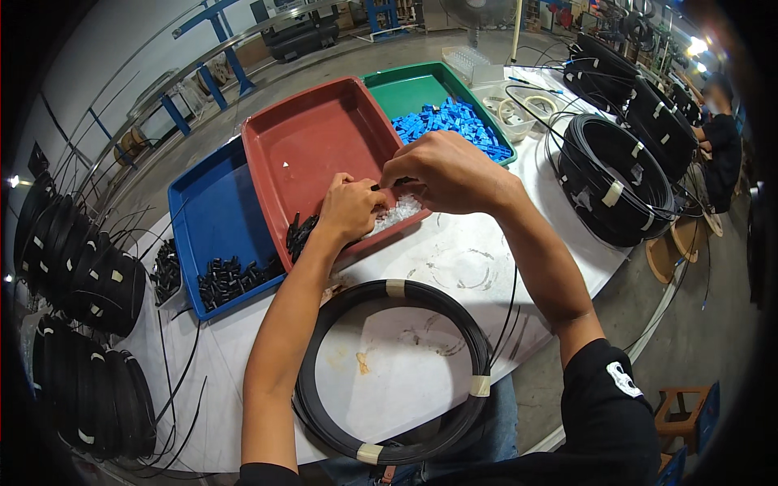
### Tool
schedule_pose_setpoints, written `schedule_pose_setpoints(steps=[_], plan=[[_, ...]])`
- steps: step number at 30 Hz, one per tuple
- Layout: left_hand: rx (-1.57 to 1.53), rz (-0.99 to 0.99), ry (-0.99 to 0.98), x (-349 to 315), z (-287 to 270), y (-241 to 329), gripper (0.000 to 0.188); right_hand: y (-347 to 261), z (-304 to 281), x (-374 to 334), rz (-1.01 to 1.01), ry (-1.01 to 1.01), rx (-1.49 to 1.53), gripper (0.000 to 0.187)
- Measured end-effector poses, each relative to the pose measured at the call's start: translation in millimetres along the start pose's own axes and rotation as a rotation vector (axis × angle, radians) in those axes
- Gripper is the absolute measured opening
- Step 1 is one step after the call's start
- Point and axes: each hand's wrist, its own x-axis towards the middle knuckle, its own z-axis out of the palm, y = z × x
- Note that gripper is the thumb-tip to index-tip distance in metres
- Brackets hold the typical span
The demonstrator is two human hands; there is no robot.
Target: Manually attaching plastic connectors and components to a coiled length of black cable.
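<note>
Inside the red tray (312, 134) lie white pieces (400, 211) and black pieces (301, 235).

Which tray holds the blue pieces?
The green tray, rightmost of the three: only its pieces are blue. Those in the red tray are black and white; those in the blue tray, black.

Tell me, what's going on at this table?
Someone's left hand and right hand are close together over the red tray, by small white pieces; what the fingertips hold is unclear. A black coil lies in front. A blue tray holds black pieces, a green tray blue pieces.
</note>
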Motion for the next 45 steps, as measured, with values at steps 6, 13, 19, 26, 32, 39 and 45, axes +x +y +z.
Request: schedule_pose_setpoints(steps=[6, 13, 19, 26, 32, 39, 45], plan=[[-0.363, -0.157, 0.112, -3.0, -31.3, 6.2, 0.009, 1.3, 4.6, 1.9, -0.021, 0.08, 0.025, 0.024], [-1.064, -0.214, 0.459, -58.7, -85.4, 8.9, 0.011, -19.0, 15.5, 11.0, 0.011, 0.37, 0.466, 0.026], [-1.042, -0.17, 0.603, -83.5, -115.9, 18.0, 0.015, -41.2, 26.9, 14.8, 0.028, 0.35, 0.619, 0.019], [-1.035, -0.043, 0.655, -84.2, -122.0, 22.9, 0.014, -52.3, 28.2, 14.6, -0.083, 0.41, 0.485, 0.022], [-1.006, -0.024, 0.647, -83.3, -126.7, 32.7, 0.014, -56.4, 30.6, 12.8, -0.089, 0.422, 0.519, 0.022], [-0.886, 0.017, 0.63, -84.5, -127.0, 35.4, 0.014, -57.8, 30.7, 12.2, -0.102, 0.438, 0.518, 0.023], [-0.893, -0.006, 0.643, -83.9, -128.1, 42.4, 0.015, -55.7, 26.2, 10.6, -0.124, 0.432, 0.497, 0.023]])
